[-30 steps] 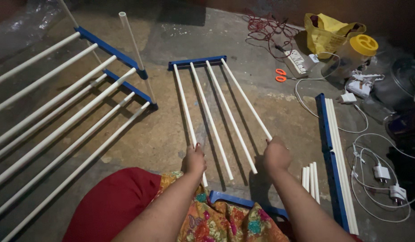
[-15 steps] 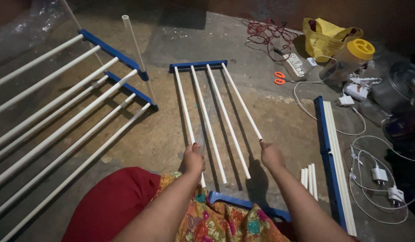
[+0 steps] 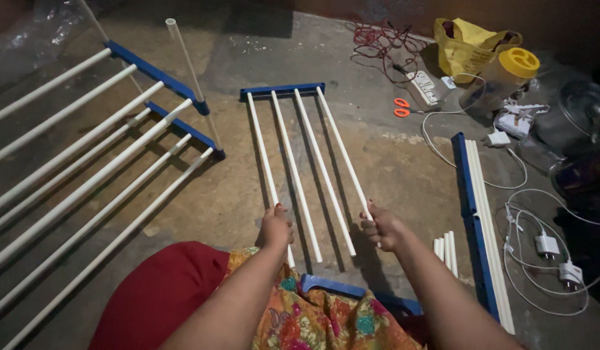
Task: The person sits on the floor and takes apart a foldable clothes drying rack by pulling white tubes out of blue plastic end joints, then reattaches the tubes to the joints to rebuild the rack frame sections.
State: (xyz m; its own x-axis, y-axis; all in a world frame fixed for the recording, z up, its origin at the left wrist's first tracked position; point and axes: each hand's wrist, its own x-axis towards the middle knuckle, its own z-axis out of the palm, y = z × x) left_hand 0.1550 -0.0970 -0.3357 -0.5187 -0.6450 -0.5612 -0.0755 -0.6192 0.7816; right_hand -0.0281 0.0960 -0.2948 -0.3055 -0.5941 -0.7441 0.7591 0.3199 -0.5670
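Bare concrete floor (image 3: pixel 403 162), dim light, parts scattered all over. Person sat on the floor, patterned cloth over the lap. Left hand (image 3: pixel 276 227) was closed around the near end of the outermost left white rod (image 3: pixel 267 168); right hand (image 3: pixel 381 227) was closed around the near end of the outermost right rod (image 3: pixel 342 149). Hands were well apart, one per outer rod. The four-rod panel lay flat on the floor straight ahead, far ends socketed in a blue end bar (image 3: pixel 282 91); the two middle rods (image 3: pixel 310 175) lay free at their near ends, untouched.

A second blue bar (image 3: pixel 339 286) sat at the lap edge, just below the rod ends, partly hidden by cloth. Judged step: steadying the loose rod ends level with each other. To do it well: keep both outer rods parallel and flat, grip close to the tips, avoid twisting so the far sockets do not pop loose, and keep the middle rods from splaying.

Bigger assembled rack (image 3: pixel 86 175) lay to the left. To the right: a long blue rail with white rods (image 3: pixel 481 214), short white rod pieces (image 3: pixel 444 249), orange scissors (image 3: pixel 401 107), a power strip (image 3: pixel 423 87), white chargers (image 3: pixel 546 245), yellow bag (image 3: pixel 465 52).
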